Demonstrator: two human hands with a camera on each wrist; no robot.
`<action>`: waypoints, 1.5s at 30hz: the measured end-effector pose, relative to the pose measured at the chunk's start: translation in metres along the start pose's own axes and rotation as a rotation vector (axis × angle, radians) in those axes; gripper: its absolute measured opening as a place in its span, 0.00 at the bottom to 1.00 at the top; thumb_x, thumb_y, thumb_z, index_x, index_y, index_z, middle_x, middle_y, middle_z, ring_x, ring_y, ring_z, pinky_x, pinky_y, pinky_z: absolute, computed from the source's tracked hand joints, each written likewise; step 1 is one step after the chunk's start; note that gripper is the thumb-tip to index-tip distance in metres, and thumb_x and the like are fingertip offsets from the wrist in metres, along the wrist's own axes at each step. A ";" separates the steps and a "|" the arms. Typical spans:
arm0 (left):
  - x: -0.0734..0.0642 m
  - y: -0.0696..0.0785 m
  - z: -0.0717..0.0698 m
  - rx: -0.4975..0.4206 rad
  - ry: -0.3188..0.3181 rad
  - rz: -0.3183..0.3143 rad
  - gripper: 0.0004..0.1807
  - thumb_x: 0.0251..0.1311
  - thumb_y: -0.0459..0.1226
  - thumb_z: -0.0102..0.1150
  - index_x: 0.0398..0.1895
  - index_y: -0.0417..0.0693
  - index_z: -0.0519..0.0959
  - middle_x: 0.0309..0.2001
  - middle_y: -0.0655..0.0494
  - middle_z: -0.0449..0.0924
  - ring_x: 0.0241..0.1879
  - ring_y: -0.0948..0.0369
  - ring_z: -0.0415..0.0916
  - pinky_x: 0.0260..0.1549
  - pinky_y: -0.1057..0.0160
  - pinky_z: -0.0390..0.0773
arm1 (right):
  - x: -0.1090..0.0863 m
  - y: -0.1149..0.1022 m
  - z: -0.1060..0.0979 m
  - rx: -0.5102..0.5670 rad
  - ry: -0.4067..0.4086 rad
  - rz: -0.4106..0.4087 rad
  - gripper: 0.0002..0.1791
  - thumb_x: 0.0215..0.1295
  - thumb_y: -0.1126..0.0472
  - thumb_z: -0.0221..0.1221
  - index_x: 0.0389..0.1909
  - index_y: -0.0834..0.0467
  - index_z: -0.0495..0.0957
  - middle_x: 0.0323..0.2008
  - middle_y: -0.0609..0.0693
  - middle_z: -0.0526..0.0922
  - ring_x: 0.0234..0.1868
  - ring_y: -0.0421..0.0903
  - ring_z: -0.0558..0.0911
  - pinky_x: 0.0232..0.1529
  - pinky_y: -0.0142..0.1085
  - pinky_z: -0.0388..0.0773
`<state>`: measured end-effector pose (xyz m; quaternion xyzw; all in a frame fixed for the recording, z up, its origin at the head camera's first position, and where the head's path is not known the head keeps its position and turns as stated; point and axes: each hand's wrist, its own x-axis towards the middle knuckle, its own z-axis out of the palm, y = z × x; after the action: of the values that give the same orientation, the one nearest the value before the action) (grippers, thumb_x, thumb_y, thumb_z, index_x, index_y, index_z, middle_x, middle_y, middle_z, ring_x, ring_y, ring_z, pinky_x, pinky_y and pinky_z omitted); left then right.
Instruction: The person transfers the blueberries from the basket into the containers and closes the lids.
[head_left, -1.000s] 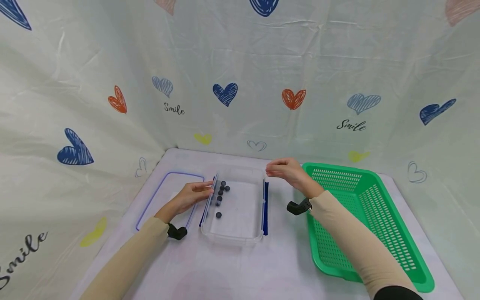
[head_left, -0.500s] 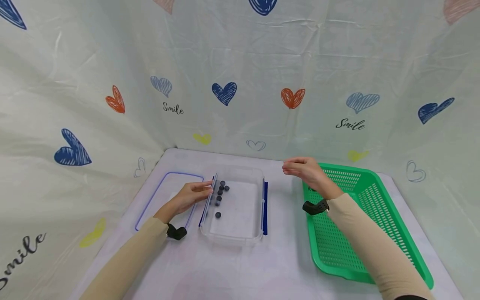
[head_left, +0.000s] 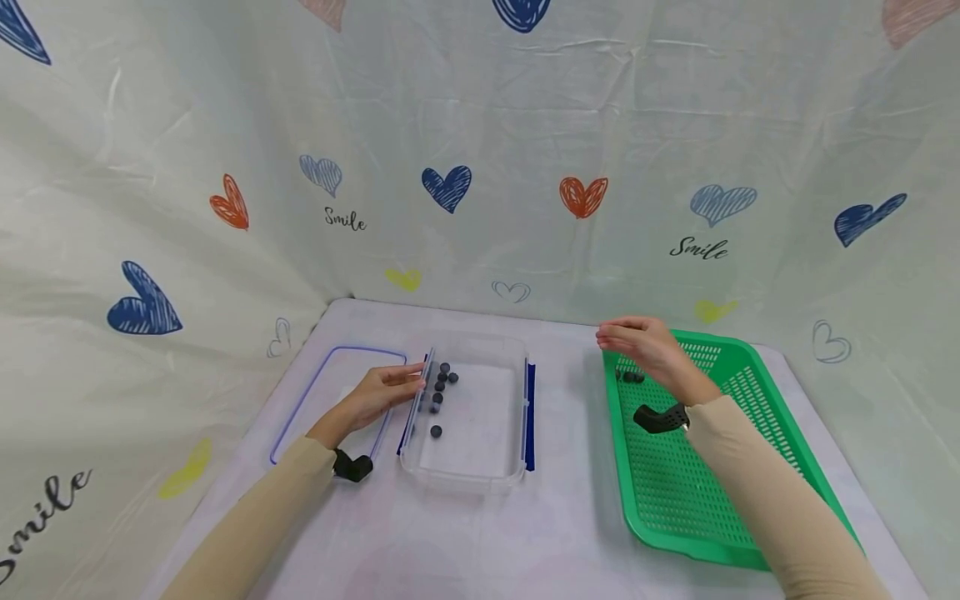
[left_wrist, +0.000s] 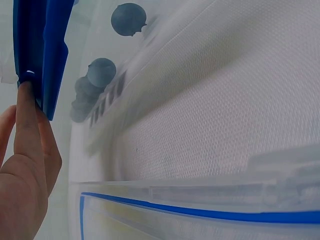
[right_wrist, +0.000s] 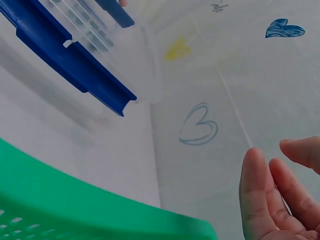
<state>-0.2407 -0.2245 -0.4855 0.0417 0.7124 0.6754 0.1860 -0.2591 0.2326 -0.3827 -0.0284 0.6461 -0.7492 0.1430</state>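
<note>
My left hand [head_left: 378, 396] touches the left side of a clear plastic box [head_left: 480, 477] with straight fingers. In the left wrist view, a fingertip presses against the box's blue latch [left_wrist: 55, 55]. Several dark blueberries [head_left: 437, 431] lie inside the box, mostly along its left wall. My right hand [head_left: 652, 354] hovers over the far left corner of a green basket [head_left: 626, 500], fingers loosely bent. Between its thumb and fingers nothing shows in the right wrist view. A few blueberries [head_left: 633, 377] sit in the basket below this hand.
A clear lid with a blue seal [head_left: 330, 358] lies left of the box, partly behind the left hand. The white table [head_left: 480, 550] ends at a hanging curtain with printed hearts [head_left: 525, 125]. The box's right latch [head_left: 531, 417] hangs down on the side facing the basket.
My right hand has moved right, from the box's far right corner to above the basket. Blueberries in the basket's far left corner have come into view. The left hand has stayed in place.
</note>
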 end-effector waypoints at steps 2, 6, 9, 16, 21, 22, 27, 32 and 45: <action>0.000 0.000 0.000 0.004 0.000 0.001 0.31 0.67 0.35 0.63 0.71 0.37 0.67 0.68 0.35 0.67 0.55 0.62 0.77 0.56 0.65 0.77 | -0.003 0.000 -0.005 0.006 -0.001 -0.009 0.08 0.72 0.70 0.57 0.39 0.59 0.85 0.40 0.51 0.86 0.43 0.46 0.86 0.58 0.41 0.78; 0.000 0.001 0.000 0.019 0.001 0.000 0.32 0.67 0.37 0.64 0.71 0.37 0.67 0.68 0.36 0.67 0.56 0.61 0.77 0.56 0.64 0.77 | -0.008 0.002 -0.016 0.001 0.014 -0.018 0.07 0.72 0.69 0.57 0.41 0.61 0.84 0.41 0.53 0.86 0.43 0.46 0.85 0.55 0.38 0.80; -0.001 0.000 0.000 0.032 -0.001 0.002 0.32 0.67 0.37 0.64 0.71 0.38 0.67 0.67 0.36 0.68 0.57 0.60 0.76 0.57 0.64 0.76 | -0.010 0.006 -0.024 -0.014 0.045 -0.011 0.06 0.71 0.68 0.58 0.44 0.64 0.83 0.43 0.54 0.85 0.43 0.46 0.85 0.52 0.36 0.82; -0.001 0.000 0.001 0.023 0.001 0.007 0.31 0.67 0.36 0.63 0.71 0.37 0.67 0.68 0.36 0.67 0.56 0.61 0.76 0.57 0.64 0.76 | -0.011 0.017 -0.041 -0.030 0.110 0.006 0.14 0.72 0.67 0.59 0.52 0.72 0.77 0.41 0.50 0.85 0.42 0.43 0.85 0.51 0.34 0.82; -0.001 0.000 0.001 0.015 0.006 -0.001 0.31 0.67 0.36 0.64 0.71 0.38 0.67 0.69 0.36 0.66 0.56 0.62 0.77 0.56 0.65 0.77 | -0.012 0.025 -0.050 -0.061 0.140 0.008 0.11 0.72 0.65 0.59 0.50 0.67 0.78 0.39 0.45 0.85 0.40 0.39 0.85 0.51 0.33 0.81; -0.001 0.000 0.001 0.015 0.006 -0.003 0.31 0.67 0.36 0.64 0.71 0.38 0.67 0.69 0.36 0.66 0.56 0.62 0.76 0.56 0.65 0.77 | -0.012 0.027 -0.052 -0.080 0.148 0.009 0.14 0.72 0.65 0.59 0.53 0.69 0.77 0.40 0.45 0.84 0.40 0.38 0.85 0.51 0.33 0.81; 0.000 -0.001 0.000 0.026 0.011 -0.012 0.31 0.67 0.37 0.64 0.71 0.39 0.67 0.69 0.37 0.66 0.58 0.59 0.75 0.58 0.63 0.76 | -0.011 0.038 -0.058 -0.195 0.201 0.018 0.30 0.72 0.61 0.60 0.64 0.77 0.65 0.44 0.44 0.82 0.45 0.37 0.84 0.55 0.34 0.79; 0.000 0.001 0.001 0.044 0.016 -0.014 0.31 0.67 0.38 0.64 0.71 0.39 0.68 0.70 0.38 0.66 0.60 0.57 0.74 0.59 0.61 0.75 | -0.011 0.052 -0.064 -0.307 0.245 0.004 0.27 0.73 0.59 0.59 0.62 0.75 0.69 0.37 0.36 0.82 0.43 0.35 0.83 0.64 0.45 0.73; -0.001 0.002 0.001 0.041 0.015 -0.006 0.31 0.67 0.37 0.64 0.71 0.38 0.68 0.69 0.37 0.66 0.58 0.59 0.75 0.58 0.62 0.76 | -0.005 0.080 -0.069 -0.399 0.421 0.018 0.24 0.70 0.64 0.61 0.60 0.77 0.71 0.35 0.39 0.81 0.35 0.29 0.79 0.58 0.46 0.78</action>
<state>-0.2402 -0.2237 -0.4839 0.0383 0.7276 0.6603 0.1819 -0.2564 0.2906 -0.4713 0.1057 0.7965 -0.5953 0.0039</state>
